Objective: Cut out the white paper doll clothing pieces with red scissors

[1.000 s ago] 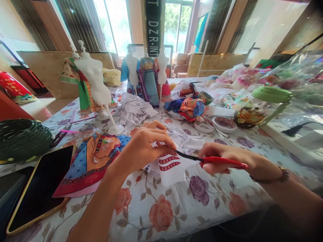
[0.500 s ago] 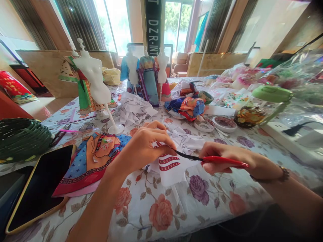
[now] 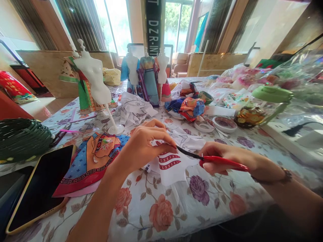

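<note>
My right hand [image 3: 222,158] is closed around the red handles of a pair of scissors [image 3: 224,162], whose dark blades point left. Between the thumb and fingers of my left hand [image 3: 153,139] is pinched a white printed sheet [image 3: 174,173] with curved dark red bands. The blade tips reach the sheet's upper part, right at my left fingertips; whether they touch the fingers I cannot tell. Left of the sheet lies a blue, orange and red doll dress [image 3: 93,158], partly hidden by my left forearm. White scraps [image 3: 189,139] lie just behind my hands.
A bare white mannequin [image 3: 92,77] stands back left, with dressed ones [image 3: 148,80] behind. A phone [image 3: 40,188] and a dark green basket [image 3: 24,139] lie at left. Tape rolls [image 3: 224,124], a green-lidded jar [image 3: 272,95] and a power strip [image 3: 290,137] are at right.
The scissors have tilted slightly, their blades a little higher at the tip. The printed sheet has shifted marginally. My left hand keeps its pinch.
</note>
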Motion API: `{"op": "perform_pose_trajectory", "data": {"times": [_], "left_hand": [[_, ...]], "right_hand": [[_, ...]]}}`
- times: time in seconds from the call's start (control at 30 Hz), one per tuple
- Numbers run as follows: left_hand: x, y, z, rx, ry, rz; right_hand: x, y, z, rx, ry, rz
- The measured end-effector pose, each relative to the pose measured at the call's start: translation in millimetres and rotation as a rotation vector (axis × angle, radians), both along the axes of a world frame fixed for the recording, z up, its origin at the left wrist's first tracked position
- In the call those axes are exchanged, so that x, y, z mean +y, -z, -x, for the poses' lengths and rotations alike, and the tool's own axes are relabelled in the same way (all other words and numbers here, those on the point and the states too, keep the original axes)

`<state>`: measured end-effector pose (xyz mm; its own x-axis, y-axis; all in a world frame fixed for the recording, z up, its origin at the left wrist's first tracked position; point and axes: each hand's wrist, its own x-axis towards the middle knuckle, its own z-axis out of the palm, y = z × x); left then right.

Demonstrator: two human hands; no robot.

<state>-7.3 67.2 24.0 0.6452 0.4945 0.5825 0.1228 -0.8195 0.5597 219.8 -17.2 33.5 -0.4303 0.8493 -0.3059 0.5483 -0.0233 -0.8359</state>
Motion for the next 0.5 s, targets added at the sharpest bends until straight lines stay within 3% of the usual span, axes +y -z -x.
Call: {"op": "perform_pose_trajectory", "data": {"times": [0.5], "left_hand": [[-3.6, -5.4, -0.8, -0.131, -0.095, -0.137]], "right_hand": [[8.8, 18.8, -5.2, 0.088, 0.018, -0.082]]}}
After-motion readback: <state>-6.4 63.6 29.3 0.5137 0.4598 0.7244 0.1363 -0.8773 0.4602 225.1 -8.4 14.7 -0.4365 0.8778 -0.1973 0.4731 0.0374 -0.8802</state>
